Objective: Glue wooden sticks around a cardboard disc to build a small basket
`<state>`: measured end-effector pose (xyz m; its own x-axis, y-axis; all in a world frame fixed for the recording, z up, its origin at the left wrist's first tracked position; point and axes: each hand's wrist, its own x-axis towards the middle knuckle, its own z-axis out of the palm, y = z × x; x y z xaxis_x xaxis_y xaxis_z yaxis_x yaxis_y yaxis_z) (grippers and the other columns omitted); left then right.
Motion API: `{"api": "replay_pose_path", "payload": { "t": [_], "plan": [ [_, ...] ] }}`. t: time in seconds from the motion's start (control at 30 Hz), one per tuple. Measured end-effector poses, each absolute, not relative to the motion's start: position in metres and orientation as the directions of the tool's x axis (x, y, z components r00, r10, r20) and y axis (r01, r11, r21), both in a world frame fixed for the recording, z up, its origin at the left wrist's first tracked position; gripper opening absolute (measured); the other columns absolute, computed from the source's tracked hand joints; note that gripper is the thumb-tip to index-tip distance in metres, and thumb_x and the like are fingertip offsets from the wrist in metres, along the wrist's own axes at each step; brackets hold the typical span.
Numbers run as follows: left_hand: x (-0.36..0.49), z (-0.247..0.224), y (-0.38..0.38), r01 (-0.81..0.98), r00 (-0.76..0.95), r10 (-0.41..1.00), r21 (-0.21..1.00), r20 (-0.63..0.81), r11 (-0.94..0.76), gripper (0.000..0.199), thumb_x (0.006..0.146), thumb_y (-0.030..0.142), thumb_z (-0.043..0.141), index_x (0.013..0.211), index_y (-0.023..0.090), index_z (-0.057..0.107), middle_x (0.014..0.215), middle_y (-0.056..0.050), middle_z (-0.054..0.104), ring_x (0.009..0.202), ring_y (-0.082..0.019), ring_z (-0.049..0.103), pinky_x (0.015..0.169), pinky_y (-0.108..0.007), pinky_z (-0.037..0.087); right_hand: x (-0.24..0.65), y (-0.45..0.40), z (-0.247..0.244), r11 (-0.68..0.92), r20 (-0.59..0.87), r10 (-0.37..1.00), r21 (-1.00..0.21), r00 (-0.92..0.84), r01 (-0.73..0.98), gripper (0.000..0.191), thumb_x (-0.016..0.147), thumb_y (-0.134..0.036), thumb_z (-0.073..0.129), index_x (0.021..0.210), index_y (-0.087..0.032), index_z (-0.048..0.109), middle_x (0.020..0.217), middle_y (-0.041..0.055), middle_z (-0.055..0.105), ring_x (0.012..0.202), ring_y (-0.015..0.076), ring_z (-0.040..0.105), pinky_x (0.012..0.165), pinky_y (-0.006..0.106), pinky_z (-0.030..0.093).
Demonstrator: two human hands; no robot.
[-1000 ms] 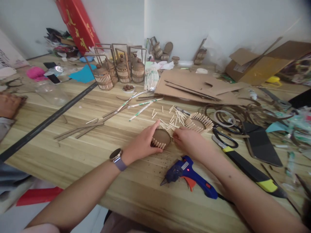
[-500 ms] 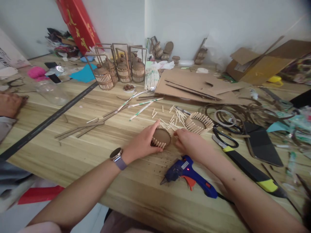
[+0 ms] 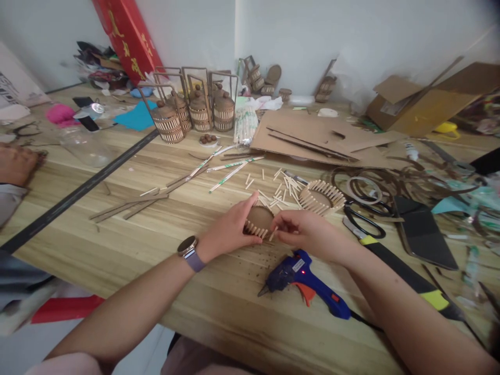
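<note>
My left hand (image 3: 238,224) curves around a round cardboard base (image 3: 261,214), thumb at its near side and fingers at its far side. Short wooden sticks stand in a row along the base's near left rim. In the fingertips of my right hand (image 3: 300,230) is a short wooden stick (image 3: 272,234), held at the near right rim of the base. A blue hot glue gun (image 3: 300,278) with a lit red light lies just below my right hand. Loose cut sticks (image 3: 287,190) are scattered beyond both hands, beside another base ringed with sticks (image 3: 321,198).
Scissors (image 3: 365,219), a utility knife (image 3: 406,276) and a black phone (image 3: 424,232) lie at the right. Finished little baskets (image 3: 201,114) stand at the back, near a cardboard sheet (image 3: 304,135). Another person's hand (image 3: 17,164) rests at the left edge.
My right hand has moved closer to the near right rim of the base, and the stick in its fingers now shows. My left hand keeps its hold on the base.
</note>
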<state>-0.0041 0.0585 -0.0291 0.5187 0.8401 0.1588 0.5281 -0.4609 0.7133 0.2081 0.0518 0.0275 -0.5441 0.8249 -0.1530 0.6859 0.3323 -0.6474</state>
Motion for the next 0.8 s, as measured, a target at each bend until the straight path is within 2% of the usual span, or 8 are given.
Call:
{"api": "replay_pose_path", "payload": {
  "t": [0.33,0.8],
  "plan": [
    [-0.0043,-0.0266,0.0588,0.521,0.523,0.84,0.726,0.145,-0.449,0.113,0.068,0.026,0.085,0.154,0.023,0.011,0.153,-0.018,0.035,0.14,-0.035,0.036,0.113,-0.052,0.034,0.2021,0.0506,0.0204,0.35,-0.149,0.832,-0.605,-0.534,0.715,0.01,0.081,-0.018,0.055,0.082,-0.018,0.064,0.071,0.0003,0.067,0.062,0.0136,0.06,0.059,0.023,0.043],
    [-0.0046,-0.0298,0.0596,0.496,0.528,0.832,0.733,0.171,-0.466,0.112,0.068,0.029,0.085,0.153,0.026,0.011,0.154,-0.016,0.035,0.141,-0.035,0.035,0.113,-0.054,0.033,0.2006,0.0498,0.0188,0.377,-0.115,0.84,-0.578,-0.53,0.724,0.008,0.08,-0.015,0.056,0.08,-0.019,0.063,0.068,-0.0012,0.065,0.06,0.0128,0.059,0.058,0.022,0.042]
  ]
}}
